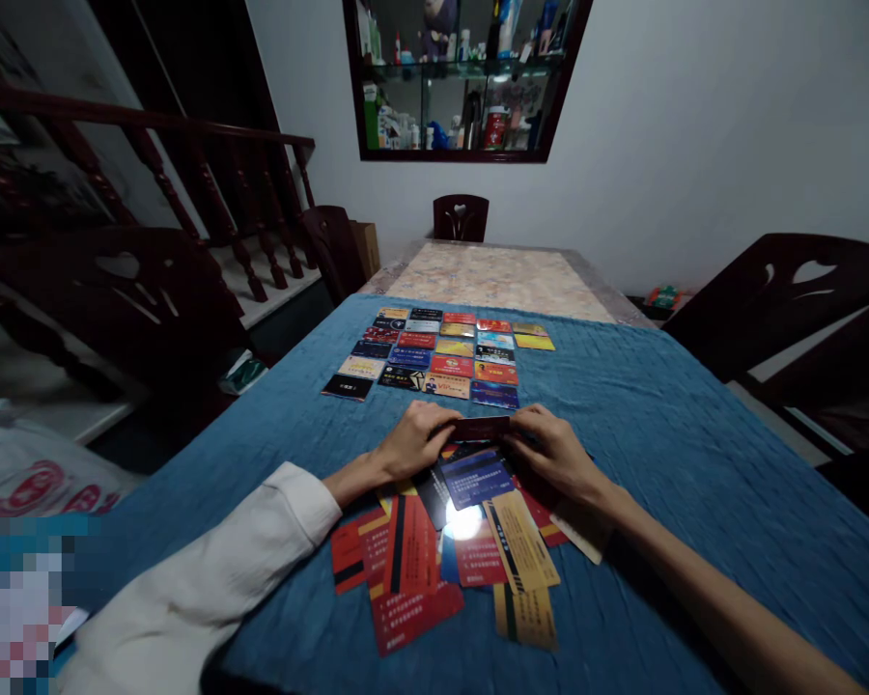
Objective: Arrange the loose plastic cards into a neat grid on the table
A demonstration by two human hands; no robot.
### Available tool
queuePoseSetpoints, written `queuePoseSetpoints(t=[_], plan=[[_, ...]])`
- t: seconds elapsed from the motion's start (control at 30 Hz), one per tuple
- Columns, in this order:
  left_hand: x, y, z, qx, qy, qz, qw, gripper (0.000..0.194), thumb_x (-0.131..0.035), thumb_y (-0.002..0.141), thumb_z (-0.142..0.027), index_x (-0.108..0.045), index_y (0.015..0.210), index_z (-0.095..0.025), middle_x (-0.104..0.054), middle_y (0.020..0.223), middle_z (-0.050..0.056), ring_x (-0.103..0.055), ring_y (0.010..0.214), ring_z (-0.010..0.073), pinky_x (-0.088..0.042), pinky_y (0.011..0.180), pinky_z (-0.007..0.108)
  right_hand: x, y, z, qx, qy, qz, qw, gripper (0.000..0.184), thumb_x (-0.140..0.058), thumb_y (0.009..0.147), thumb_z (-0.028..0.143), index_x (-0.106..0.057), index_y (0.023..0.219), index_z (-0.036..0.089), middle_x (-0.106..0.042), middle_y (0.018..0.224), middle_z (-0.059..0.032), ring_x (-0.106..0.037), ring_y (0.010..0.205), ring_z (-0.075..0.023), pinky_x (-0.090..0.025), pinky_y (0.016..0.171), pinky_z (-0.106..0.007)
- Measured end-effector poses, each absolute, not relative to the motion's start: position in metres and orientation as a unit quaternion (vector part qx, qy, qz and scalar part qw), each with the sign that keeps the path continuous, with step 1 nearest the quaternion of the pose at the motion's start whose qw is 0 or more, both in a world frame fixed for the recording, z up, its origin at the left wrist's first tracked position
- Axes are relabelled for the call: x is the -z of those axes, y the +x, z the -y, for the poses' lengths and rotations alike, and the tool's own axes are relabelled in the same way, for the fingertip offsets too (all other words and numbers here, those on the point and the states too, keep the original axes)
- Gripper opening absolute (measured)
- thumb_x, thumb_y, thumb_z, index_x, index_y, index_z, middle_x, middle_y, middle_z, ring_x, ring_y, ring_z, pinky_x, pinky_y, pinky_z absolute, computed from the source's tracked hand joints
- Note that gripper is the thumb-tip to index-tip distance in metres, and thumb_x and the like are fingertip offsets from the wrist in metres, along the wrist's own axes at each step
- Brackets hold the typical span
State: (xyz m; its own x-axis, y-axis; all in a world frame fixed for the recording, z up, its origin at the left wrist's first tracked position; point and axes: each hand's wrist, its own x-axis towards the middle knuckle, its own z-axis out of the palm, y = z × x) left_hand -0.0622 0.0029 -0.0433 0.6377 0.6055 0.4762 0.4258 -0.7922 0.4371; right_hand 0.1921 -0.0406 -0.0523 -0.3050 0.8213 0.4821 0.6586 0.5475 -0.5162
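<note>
Between my two hands a dark red plastic card (482, 429) is raised off the table, tilted up. My left hand (416, 444) pinches its left end, and my right hand (550, 449) grips the right end. Below and partly under the hands lies a loose, overlapping heap of cards: a blue card (476, 480) on top, a gold card (522, 541), and several red cards (411, 545). Farther off, several more cards sit in neat columns, among them a black card (348, 387) and an orange-red card (496, 374).
A blue cloth (623, 386) covers the near part of the table, with a patterned tabletop (489, 273) beyond it. Dark wooden chairs (803, 309) stand around. A white plastic bag (36, 473) is at the left, and a glass-shelved cabinet (467, 87) is set in the wall.
</note>
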Motion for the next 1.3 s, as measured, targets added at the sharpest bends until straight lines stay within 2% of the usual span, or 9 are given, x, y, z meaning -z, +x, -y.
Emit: queuePoseSetpoints(t=[0.3, 0.63, 0.7, 0.8, 0.9, 0.97, 1.07, 1.2, 1.3], plan=[[0.043, -0.063, -0.005, -0.293, 0.897, -0.302, 0.138, 0.018, -0.057, 0.092, -0.011, -0.070, 0.103, -0.016, -0.075, 0.097, 0.006, -0.067, 0.091, 0.0192, -0.046, 0.088, 0.035, 0.040, 0.189, 0.036, -0.079, -0.444, 0.796, 0.403, 0.013, -0.057, 0.092, 0.026, -0.070, 0.094, 0.023, -0.070, 0.090, -0.0067, -0.063, 0.085, -0.0224, -0.052, 0.075, -0.038], [0.040, -0.065, -0.008, -0.349, 0.882, -0.289, 0.130, 0.019, -0.057, 0.092, -0.013, -0.069, 0.105, -0.017, -0.075, 0.097, 0.006, -0.068, 0.093, 0.0189, -0.047, 0.091, 0.036, 0.013, 0.180, 0.027, 0.001, -0.416, 0.810, 0.414, 0.015, -0.054, 0.095, 0.028, -0.069, 0.095, 0.023, -0.062, 0.085, -0.0056, -0.055, 0.082, -0.0210, -0.046, 0.072, -0.035], [0.038, -0.066, -0.008, -0.364, 0.876, -0.288, 0.129, 0.020, -0.056, 0.092, -0.014, -0.069, 0.106, -0.017, -0.075, 0.099, 0.006, -0.068, 0.094, 0.0191, -0.048, 0.092, 0.037, 0.008, 0.178, 0.025, 0.024, -0.423, 0.815, 0.395, 0.018, -0.052, 0.096, 0.028, -0.069, 0.097, 0.023, -0.062, 0.088, -0.0073, -0.054, 0.085, -0.0221, -0.045, 0.073, -0.036], [0.035, -0.065, -0.006, -0.380, 0.870, -0.287, 0.126, 0.020, -0.055, 0.092, -0.014, -0.068, 0.108, -0.017, -0.074, 0.102, 0.007, -0.067, 0.097, 0.0200, -0.048, 0.093, 0.038, 0.004, 0.174, 0.024, 0.069, -0.444, 0.834, 0.321, 0.020, -0.049, 0.095, 0.024, -0.069, 0.098, 0.023, -0.065, 0.096, -0.0099, -0.052, 0.094, -0.0250, -0.042, 0.079, -0.039], [0.034, -0.063, -0.003, -0.385, 0.867, -0.291, 0.124, 0.019, -0.056, 0.092, -0.015, -0.067, 0.107, -0.017, -0.074, 0.104, 0.007, -0.067, 0.099, 0.0207, -0.048, 0.094, 0.039, 0.000, 0.166, 0.025, 0.107, -0.443, 0.857, 0.243, 0.020, -0.051, 0.091, 0.018, -0.069, 0.098, 0.024, -0.069, 0.097, -0.0091, -0.050, 0.102, -0.0274, -0.037, 0.089, -0.044], [0.034, -0.062, -0.001, -0.382, 0.866, -0.298, 0.123, 0.018, -0.056, 0.092, -0.016, -0.067, 0.106, -0.018, -0.074, 0.103, 0.007, -0.067, 0.099, 0.0208, -0.048, 0.094, 0.039, -0.002, 0.160, 0.026, 0.122, -0.433, 0.865, 0.221, 0.021, -0.052, 0.089, 0.015, -0.069, 0.099, 0.025, -0.070, 0.098, -0.0085, -0.049, 0.106, -0.0284, -0.034, 0.094, -0.047], [0.034, -0.061, 0.000, -0.387, 0.863, -0.302, 0.119, 0.020, -0.054, 0.090, -0.012, -0.066, 0.104, -0.018, -0.074, 0.101, 0.006, -0.066, 0.098, 0.0201, -0.048, 0.093, 0.037, -0.002, 0.153, 0.026, 0.131, -0.425, 0.869, 0.218, 0.021, -0.051, 0.091, 0.017, -0.069, 0.098, 0.025, -0.072, 0.098, -0.0079, -0.049, 0.107, -0.0287, -0.033, 0.094, -0.048], [0.034, -0.062, 0.001, -0.401, 0.857, -0.300, 0.118, 0.037, -0.049, 0.081, -0.004, -0.064, 0.112, -0.019, -0.073, 0.100, 0.004, -0.066, 0.096, 0.0188, -0.047, 0.093, 0.036, 0.004, 0.148, 0.022, 0.114, -0.422, 0.867, 0.241, 0.019, -0.050, 0.097, 0.024, -0.068, 0.100, 0.024, -0.073, 0.097, -0.0066, -0.052, 0.101, -0.0257, -0.035, 0.089, -0.042], [0.034, -0.061, 0.002, -0.408, 0.855, -0.297, 0.122, 0.031, -0.052, 0.083, -0.007, -0.064, 0.109, -0.018, -0.073, 0.098, 0.004, -0.066, 0.095, 0.0189, -0.047, 0.093, 0.036, 0.013, 0.144, 0.017, 0.087, -0.420, 0.861, 0.273, 0.017, -0.051, 0.098, 0.029, -0.067, 0.098, 0.023, -0.074, 0.094, -0.0058, -0.054, 0.097, -0.0239, -0.036, 0.086, -0.040]])
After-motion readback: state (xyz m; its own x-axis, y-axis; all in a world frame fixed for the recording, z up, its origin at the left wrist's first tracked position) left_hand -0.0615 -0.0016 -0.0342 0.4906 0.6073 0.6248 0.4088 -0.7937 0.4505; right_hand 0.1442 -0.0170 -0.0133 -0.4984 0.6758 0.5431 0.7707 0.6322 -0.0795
